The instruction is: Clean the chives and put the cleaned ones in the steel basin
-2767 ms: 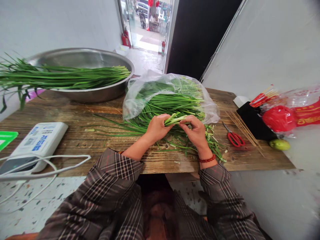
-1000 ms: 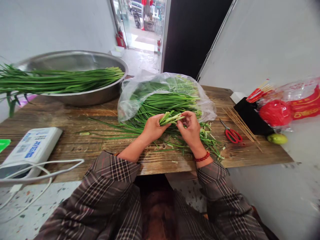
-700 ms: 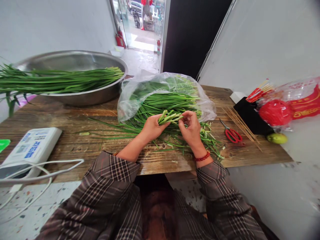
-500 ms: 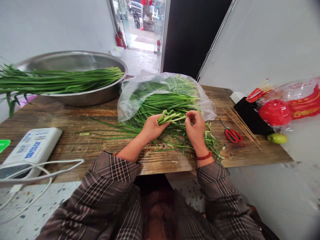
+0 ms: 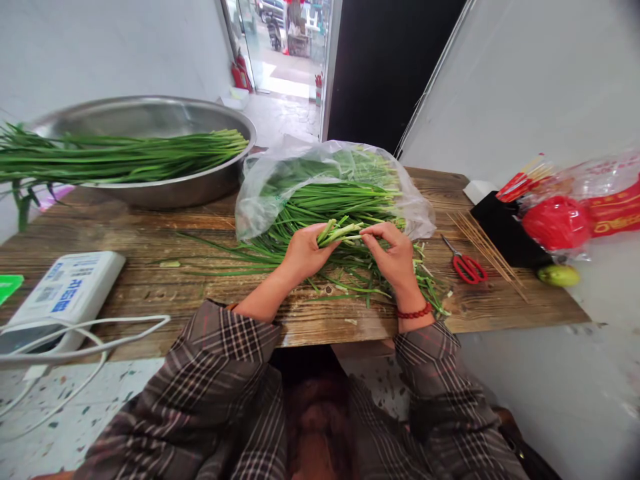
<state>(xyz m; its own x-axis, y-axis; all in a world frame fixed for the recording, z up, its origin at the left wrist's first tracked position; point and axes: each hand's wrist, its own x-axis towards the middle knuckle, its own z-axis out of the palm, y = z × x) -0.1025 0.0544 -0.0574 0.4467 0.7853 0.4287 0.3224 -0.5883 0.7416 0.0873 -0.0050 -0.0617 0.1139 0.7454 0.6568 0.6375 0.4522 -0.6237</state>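
Green stalk bundle (image 5: 331, 234) over the tabletop (image 5: 300, 323), behind its near edge: clasps it in left hand (image 5: 305, 255), pinches one pale stalk (image 5: 354, 237) in right hand (image 5: 393, 257); seems to pick over stalks, calling for steady hold, gentle pull.

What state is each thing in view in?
Left hand: closed around a green bunch
Right hand: pinching a pale stem
Plastic bag: open, greens showing
Steel basin: long leaves across its rim
Scissors: lying flat, blades together
Thin sticks: loose on the table
Black box: holding red-wrapped sticks
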